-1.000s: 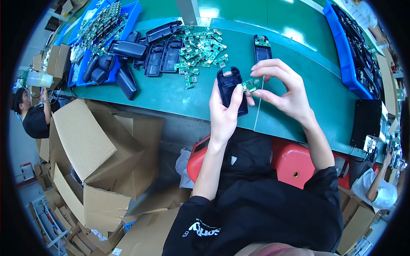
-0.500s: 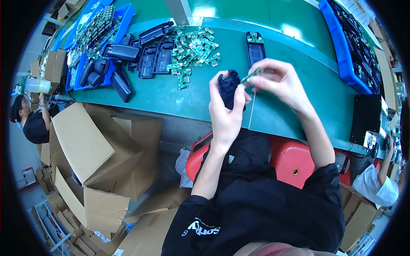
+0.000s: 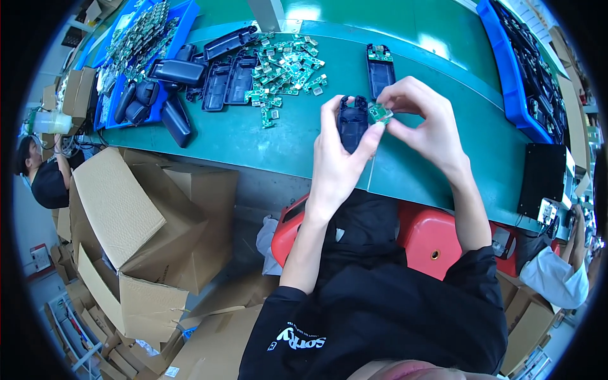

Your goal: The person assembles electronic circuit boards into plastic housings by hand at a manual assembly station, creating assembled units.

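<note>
My left hand is wrapped round a black plastic housing half, its hollow inner side facing up. Close beside its right edge, my right hand pinches a small green circuit board between thumb and fingers. The left thumb tip lies near the board; whether it touches cannot be made out. Just beyond the hands, another black housing lies on the green table with a green board in its far end. A loose pile of green circuit boards spreads to the left.
Black housings lie about a blue bin of circuit boards at the far left. Another blue bin with black parts stands at right, near a black box. Open cardboard boxes and red stools are below the table edge. Co-workers sit at both sides.
The housing in my left hand has turned more upright, its hollow now facing up. My right hand has turned the circuit board so its flat face shows beside the housing.
</note>
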Demonstrator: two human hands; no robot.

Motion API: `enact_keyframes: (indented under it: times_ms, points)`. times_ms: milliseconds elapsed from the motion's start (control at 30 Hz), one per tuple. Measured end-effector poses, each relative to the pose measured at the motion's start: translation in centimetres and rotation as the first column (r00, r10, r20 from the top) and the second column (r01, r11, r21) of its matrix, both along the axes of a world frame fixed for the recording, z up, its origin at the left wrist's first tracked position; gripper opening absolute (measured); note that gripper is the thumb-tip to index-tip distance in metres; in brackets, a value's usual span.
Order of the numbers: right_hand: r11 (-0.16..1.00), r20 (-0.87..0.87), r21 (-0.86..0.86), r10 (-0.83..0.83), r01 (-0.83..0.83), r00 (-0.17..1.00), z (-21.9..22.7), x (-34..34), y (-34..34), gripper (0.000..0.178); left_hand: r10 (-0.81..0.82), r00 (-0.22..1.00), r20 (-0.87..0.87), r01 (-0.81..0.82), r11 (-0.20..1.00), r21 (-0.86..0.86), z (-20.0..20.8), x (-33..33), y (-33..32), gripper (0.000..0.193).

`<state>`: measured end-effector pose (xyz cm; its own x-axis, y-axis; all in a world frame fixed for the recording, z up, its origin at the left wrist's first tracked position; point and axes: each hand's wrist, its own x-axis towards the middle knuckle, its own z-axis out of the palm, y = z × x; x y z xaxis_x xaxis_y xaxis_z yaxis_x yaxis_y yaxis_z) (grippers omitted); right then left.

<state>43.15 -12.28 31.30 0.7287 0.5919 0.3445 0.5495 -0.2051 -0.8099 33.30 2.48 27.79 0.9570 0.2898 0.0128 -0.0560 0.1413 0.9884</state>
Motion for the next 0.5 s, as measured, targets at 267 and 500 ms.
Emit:
enact_keyframes:
  times_ms: [267,500]
  points:
    - [0.999,0.169,-0.036,0.035,-0.029,0.985,0.14,-0.12,0.01,0.030,-0.015,1.000,0.014,0.018,0.972,-0.235,-0.24,0.29,0.40,0.044]
    - [0.997,0.417,0.004,0.069,-0.078,0.906,0.27,-0.45,-0.07,0.026,0.011,0.998,0.056,0.000,0.984,-0.178,-0.01,0.17,-0.01,0.029]
